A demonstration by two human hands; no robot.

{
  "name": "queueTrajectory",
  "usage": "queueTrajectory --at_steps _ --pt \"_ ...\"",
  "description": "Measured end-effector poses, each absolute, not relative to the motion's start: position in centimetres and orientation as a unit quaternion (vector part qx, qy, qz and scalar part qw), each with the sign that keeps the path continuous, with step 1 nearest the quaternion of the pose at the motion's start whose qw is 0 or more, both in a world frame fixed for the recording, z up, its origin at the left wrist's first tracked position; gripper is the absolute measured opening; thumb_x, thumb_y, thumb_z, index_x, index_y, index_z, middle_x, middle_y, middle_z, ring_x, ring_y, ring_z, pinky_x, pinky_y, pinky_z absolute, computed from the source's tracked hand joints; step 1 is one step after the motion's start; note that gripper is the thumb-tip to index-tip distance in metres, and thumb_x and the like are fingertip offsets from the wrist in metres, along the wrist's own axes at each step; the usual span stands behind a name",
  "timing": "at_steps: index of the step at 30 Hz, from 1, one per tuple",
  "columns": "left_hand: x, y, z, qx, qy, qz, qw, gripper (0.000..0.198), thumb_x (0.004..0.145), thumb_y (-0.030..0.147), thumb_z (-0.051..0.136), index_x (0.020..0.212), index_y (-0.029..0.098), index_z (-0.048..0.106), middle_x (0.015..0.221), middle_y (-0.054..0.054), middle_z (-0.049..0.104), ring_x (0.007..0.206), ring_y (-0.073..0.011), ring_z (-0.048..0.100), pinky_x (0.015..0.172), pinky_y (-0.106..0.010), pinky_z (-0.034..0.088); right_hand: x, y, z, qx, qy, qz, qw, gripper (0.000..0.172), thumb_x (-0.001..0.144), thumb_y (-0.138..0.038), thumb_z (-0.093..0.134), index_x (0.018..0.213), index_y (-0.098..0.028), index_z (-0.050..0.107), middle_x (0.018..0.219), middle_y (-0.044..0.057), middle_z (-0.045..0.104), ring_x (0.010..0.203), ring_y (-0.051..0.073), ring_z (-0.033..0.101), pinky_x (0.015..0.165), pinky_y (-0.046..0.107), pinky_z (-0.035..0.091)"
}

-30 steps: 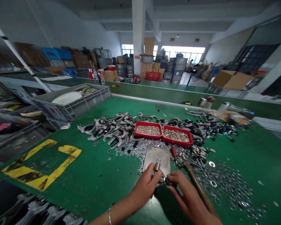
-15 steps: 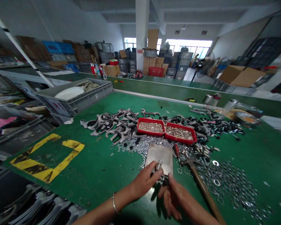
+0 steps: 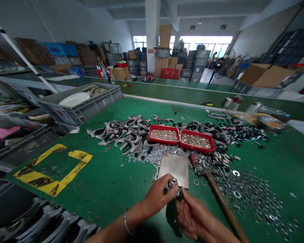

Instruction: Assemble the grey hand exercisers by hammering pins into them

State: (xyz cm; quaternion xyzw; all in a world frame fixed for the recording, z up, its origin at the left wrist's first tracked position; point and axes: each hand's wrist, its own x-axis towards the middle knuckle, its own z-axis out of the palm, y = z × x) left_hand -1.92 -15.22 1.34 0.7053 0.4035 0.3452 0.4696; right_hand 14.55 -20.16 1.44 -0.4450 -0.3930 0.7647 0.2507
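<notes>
My left hand (image 3: 155, 195) is closed around a small shiny metal part (image 3: 172, 182), whose top sticks up between thumb and fingers. A dark round piece (image 3: 179, 195) sits at its lower end, and whether the two are joined I cannot tell. My right hand (image 3: 195, 214) pinches this dark piece between thumb and forefinger, with its other fingers curled below. Both hands are just in front of a flat steel plate (image 3: 174, 168). Right of the plate lie a red-handled screwdriver (image 3: 193, 161) and a hammer (image 3: 224, 204) with a wooden handle.
Beyond the plate stand two red trays (image 3: 152, 139) of small metal pieces. Loose washers (image 3: 258, 195) spread to the right, and grey clamp-like parts (image 3: 128, 135) are heaped at the left. A grey crate (image 3: 98, 103) stands at the back left. Yellow-black tape (image 3: 50, 187) marks the green tabletop.
My right hand has closed in on the dark piece, its fingers more gathered. The metal part has tilted within my left hand. The view has shifted slightly.
</notes>
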Motion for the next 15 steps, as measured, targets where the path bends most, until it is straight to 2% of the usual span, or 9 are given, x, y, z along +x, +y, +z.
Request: queueTrajectory --at_steps 1,3,5,6,9,10,12,14,15 --pt "-1.9 -15.2 1.2 0.703 0.409 0.344 0.470 0.023 0.095 0.038 0.049 0.087 0.018 0.056 0.079 0.000 0.057 0.074 -0.0143 0.051 0.071 -0.026 0.040 14.9 -20.1 1.5 -0.463 -0.438 0.728 0.251 0.064 0.092 -0.073 0.022 0.085 -0.019 0.057 0.056 -0.002 0.053 0.038 0.010 0.039 0.038 0.022 0.036" --pt "-1.9 -15.2 1.0 0.678 0.425 0.352 0.486 0.026 0.097 0.040 0.045 0.088 0.018 0.055 0.080 0.000 0.057 0.075 -0.0147 0.053 0.071 -0.026 0.041 15.5 -20.0 1.7 -0.533 -0.561 0.561 0.295 0.055 0.086 -0.073 0.046 0.088 -0.019 0.061 0.074 0.005 0.063 0.056 0.014 0.054 0.051 0.025 0.044" --pt "-2.0 -15.2 1.0 0.659 0.424 0.366 0.501 0.027 0.099 0.041 0.041 0.092 0.019 0.054 0.083 -0.001 0.059 0.077 -0.0151 0.055 0.073 -0.026 0.042 15.7 -20.1 1.8 -0.571 -0.617 0.433 0.325 0.048 0.081 -0.068 0.059 0.087 -0.020 0.062 0.082 0.006 0.064 0.069 0.017 0.057 0.061 0.026 0.046" --pt "-2.1 -15.3 1.0 0.669 0.410 0.371 0.497 0.027 0.099 0.041 0.041 0.094 0.019 0.054 0.085 -0.002 0.060 0.080 -0.0157 0.056 0.075 -0.026 0.043 15.7 -20.2 1.9 -0.574 -0.611 0.447 0.312 0.051 0.085 -0.069 0.052 0.084 -0.019 0.061 0.076 0.005 0.063 0.064 0.016 0.057 0.059 0.026 0.046" --pt "-2.6 -15.1 1.5 0.752 0.337 0.348 0.446 0.025 0.098 0.040 0.043 0.095 0.019 0.056 0.092 -0.005 0.062 0.089 -0.0185 0.056 0.086 -0.031 0.043 15.3 -20.4 2.1 -0.511 -0.545 0.638 0.189 0.074 0.095 -0.068 0.006 0.082 -0.018 0.059 0.052 0.001 0.056 0.037 0.013 0.044 0.040 0.025 0.038" --pt "-2.7 -15.0 1.6 0.768 0.338 0.333 0.431 0.024 0.098 0.039 0.044 0.095 0.019 0.056 0.092 -0.006 0.062 0.090 -0.0190 0.056 0.087 -0.032 0.043 15.3 -20.4 2.1 -0.502 -0.550 0.644 0.175 0.075 0.095 -0.067 0.005 0.084 -0.017 0.060 0.054 0.002 0.058 0.037 0.013 0.045 0.040 0.025 0.038" --pt "-2.6 -14.7 1.8 0.750 0.384 0.319 0.433 0.025 0.099 0.039 0.042 0.095 0.019 0.056 0.090 -0.005 0.061 0.086 -0.0185 0.056 0.084 -0.032 0.045 15.5 -20.2 2.0 -0.538 -0.618 0.525 0.231 0.061 0.092 -0.070 0.031 0.091 -0.017 0.061 0.075 0.009 0.067 0.058 0.017 0.058 0.055 0.029 0.046" --pt "-2.1 -14.8 1.8 0.705 0.425 0.332 0.460 0.026 0.100 0.039 0.038 0.100 0.019 0.055 0.090 -0.005 0.061 0.085 -0.0177 0.058 0.081 -0.030 0.047 15.9 -19.8 2.0 -0.571 -0.646 0.399 0.313 0.048 0.084 -0.065 0.056 0.095 -0.019 0.061 0.093 0.011 0.065 0.083 0.022 0.059 0.071 0.032 0.048" --pt "-1.7 -15.0 1.8 0.697 0.422 0.346 0.466 0.027 0.101 0.039 0.037 0.103 0.020 0.056 0.094 -0.005 0.061 0.089 -0.0179 0.059 0.084 -0.030 0.048 16.1 -19.8 2.0 -0.569 -0.633 0.408 0.330 0.047 0.084 -0.064 0.057 0.094 -0.019 0.060 0.094 0.011 0.064 0.086 0.022 0.058 0.073 0.033 0.047"
